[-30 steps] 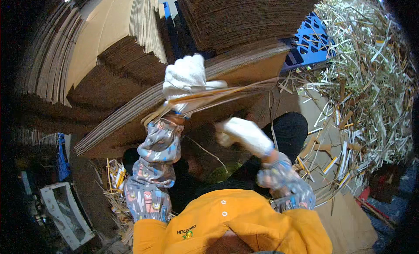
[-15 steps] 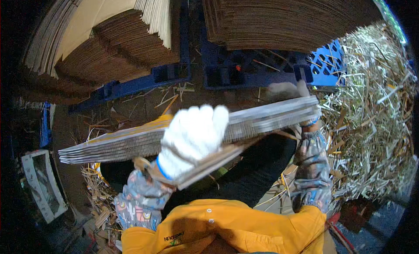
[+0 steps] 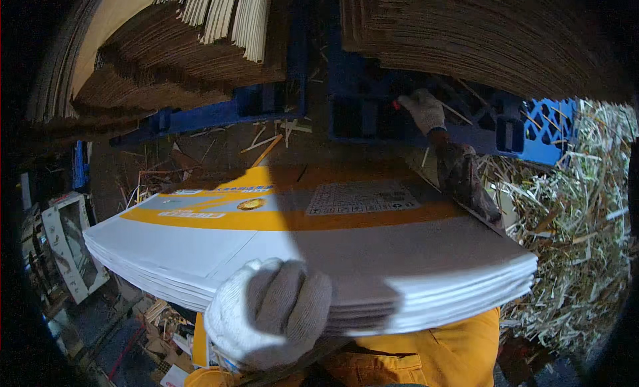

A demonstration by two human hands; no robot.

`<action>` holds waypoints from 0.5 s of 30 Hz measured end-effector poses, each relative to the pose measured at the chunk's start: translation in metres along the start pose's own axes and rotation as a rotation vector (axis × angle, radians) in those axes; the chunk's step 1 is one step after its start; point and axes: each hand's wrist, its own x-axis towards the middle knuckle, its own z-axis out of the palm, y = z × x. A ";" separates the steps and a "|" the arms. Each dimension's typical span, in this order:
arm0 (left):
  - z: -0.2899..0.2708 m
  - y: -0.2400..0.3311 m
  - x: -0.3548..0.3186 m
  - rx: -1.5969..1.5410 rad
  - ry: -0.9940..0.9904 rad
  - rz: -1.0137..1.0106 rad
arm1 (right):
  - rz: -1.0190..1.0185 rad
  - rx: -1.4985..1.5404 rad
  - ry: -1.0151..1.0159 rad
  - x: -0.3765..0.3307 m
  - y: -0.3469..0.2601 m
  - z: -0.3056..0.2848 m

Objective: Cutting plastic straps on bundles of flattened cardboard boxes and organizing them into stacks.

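Note:
A thick stack of flattened cardboard boxes [image 3: 426,254], white with a printed orange band, lies across the front of my body, its broad face up. My left hand [image 3: 269,310], in a white knitted glove, is closed over the stack's near edge, fingers curled on top; its thumb is hidden. Past the far right corner reaches my right hand [image 3: 424,111], also gloved, apart from the stack and in front of a blue pallet [image 3: 373,124]. Its fingers look loosely spread, with nothing visible in them. The right forearm runs along the stack's right end.
Tall piles of brown cardboard stand on blue pallets at the far left [image 3: 180,67] and far right [image 3: 466,37]. A heap of shredded paper strips [image 3: 572,240] fills the right side. A white frame-like object [image 3: 74,247] leans at the left, near scattered scraps.
The stack has tipped from edge-on to face-up and come nearer my body. My right hand has left its far side and reached farther away; my left hand has moved down with the near edge.

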 end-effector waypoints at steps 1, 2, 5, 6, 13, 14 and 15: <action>-0.003 -0.004 0.002 0.003 -0.014 -0.016 | -0.005 -0.025 0.051 0.004 -0.005 0.006; -0.004 -0.008 0.005 -0.084 -0.078 -0.041 | -0.009 -0.053 0.103 0.006 -0.010 0.012; -0.003 -0.011 0.020 -0.240 -0.198 -0.084 | 0.026 0.028 0.124 0.012 0.017 0.020; -0.005 -0.013 0.023 -0.271 -0.264 -0.126 | 0.026 0.032 0.117 0.007 0.014 0.021; -0.013 -0.007 0.026 -0.314 -0.224 -0.160 | -0.682 -0.575 0.593 -0.009 -0.040 -0.094; -0.012 -0.006 0.024 -0.302 -0.196 -0.174 | -0.717 -0.567 0.610 -0.015 -0.057 -0.110; 0.012 -0.012 0.029 -0.377 -0.145 -0.130 | -0.690 -0.668 0.574 -0.037 -0.047 -0.135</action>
